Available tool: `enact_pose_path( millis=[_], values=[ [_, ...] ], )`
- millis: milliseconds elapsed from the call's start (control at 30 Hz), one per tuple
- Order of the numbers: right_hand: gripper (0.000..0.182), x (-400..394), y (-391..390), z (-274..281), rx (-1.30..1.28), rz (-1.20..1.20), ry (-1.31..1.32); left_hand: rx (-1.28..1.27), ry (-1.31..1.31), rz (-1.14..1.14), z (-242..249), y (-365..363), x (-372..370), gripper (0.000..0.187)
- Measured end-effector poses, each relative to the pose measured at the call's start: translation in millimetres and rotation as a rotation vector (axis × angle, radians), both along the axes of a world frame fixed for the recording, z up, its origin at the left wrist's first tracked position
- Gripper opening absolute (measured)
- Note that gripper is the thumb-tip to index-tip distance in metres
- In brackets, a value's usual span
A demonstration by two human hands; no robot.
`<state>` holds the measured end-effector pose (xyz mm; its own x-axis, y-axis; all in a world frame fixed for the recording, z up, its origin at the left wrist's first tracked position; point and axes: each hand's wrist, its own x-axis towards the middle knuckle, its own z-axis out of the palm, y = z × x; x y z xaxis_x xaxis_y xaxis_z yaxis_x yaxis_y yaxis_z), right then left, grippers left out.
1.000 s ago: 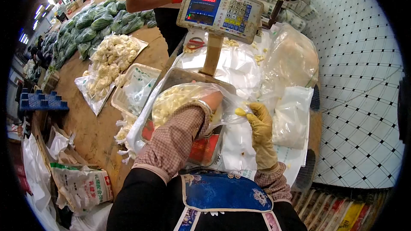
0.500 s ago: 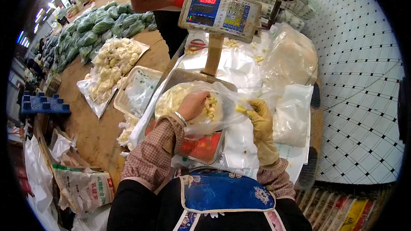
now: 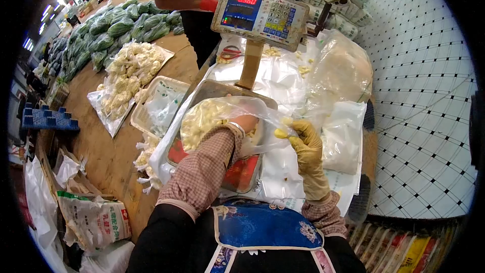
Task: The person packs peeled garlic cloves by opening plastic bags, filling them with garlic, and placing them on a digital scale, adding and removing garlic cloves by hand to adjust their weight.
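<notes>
A clear plastic bag (image 3: 269,142) of pale peeled garlic cloves (image 3: 202,121) lies in the tray (image 3: 204,89) of a weighing scale. My bare left hand (image 3: 246,122), with a silver bracelet at the wrist, reaches in at the bag's mouth; its fingers are hidden under the cloudy film. On the right side, my right hand (image 3: 309,146) in a yellowish glove pinches the bag's edge and holds it stretched out. Red printed material (image 3: 237,173) shows in the tray under the bag. The scale's display (image 3: 260,17) reads 0.960.
Red-handled scissors (image 3: 231,52) lie beyond the tray. A large clear bag (image 3: 341,68) and a white bag (image 3: 341,144) stand at the right. Left of the table are a cream basket (image 3: 139,112) and bagged garlic (image 3: 129,71). A person (image 3: 189,0) stands behind the scale.
My left hand has moved right and deeper under the bag's film, so its fingers no longer show. My right hand keeps its grip on the edge. The display still reads 0.960.
</notes>
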<state>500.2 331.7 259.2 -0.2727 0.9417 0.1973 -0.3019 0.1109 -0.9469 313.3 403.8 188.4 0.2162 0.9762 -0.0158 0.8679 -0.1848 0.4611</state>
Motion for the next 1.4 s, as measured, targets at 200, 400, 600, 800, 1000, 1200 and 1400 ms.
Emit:
enact_pose_path(
  millis=[200, 400, 600, 800, 1000, 1200, 1400],
  values=[
    [0.027, -1.8, 4.1, -5.9, -0.014, -0.023, -0.017, -0.193, 0.233, -0.18, 21.2, -5.5, 0.7, 0.019],
    [0.036, 6.1, 5.5, -2.7, 0.101, -0.018, -0.311, 0.031, -0.044, -0.088, 12.4, -34.2, -13.8, 0.022],
    [0.044, -17.7, -15.8, 57.1, 0.863, -0.522, -0.761, -0.182, -1.275, 0.286, 56.4, -95.3, -36.9, 0.017],
    [0.012, -65.7, -20.0, 22.7, 0.524, -0.008, -0.718, -0.341, -1.985, 0.288, 61.8, -124.4, -43.7, 0.013],
    [0.014, -79.6, -18.8, 16.6, -0.109, 0.419, -0.514, -0.23, -1.915, 0.281, 54.0, -131.9, -38.5, 0.013],
    [0.012, -76.0, -22.3, 4.7, 0.621, 0.051, -0.882, -0.172, -1.681, 0.285, 55.3, -133.1, -26.0, 0.02],
    [0.015, -71.4, -19.3, -6.8, 0.704, -0.075, -0.806, -0.402, -1.928, 0.255, 54.0, -133.3, -17.3, 0.02]
  ],
)
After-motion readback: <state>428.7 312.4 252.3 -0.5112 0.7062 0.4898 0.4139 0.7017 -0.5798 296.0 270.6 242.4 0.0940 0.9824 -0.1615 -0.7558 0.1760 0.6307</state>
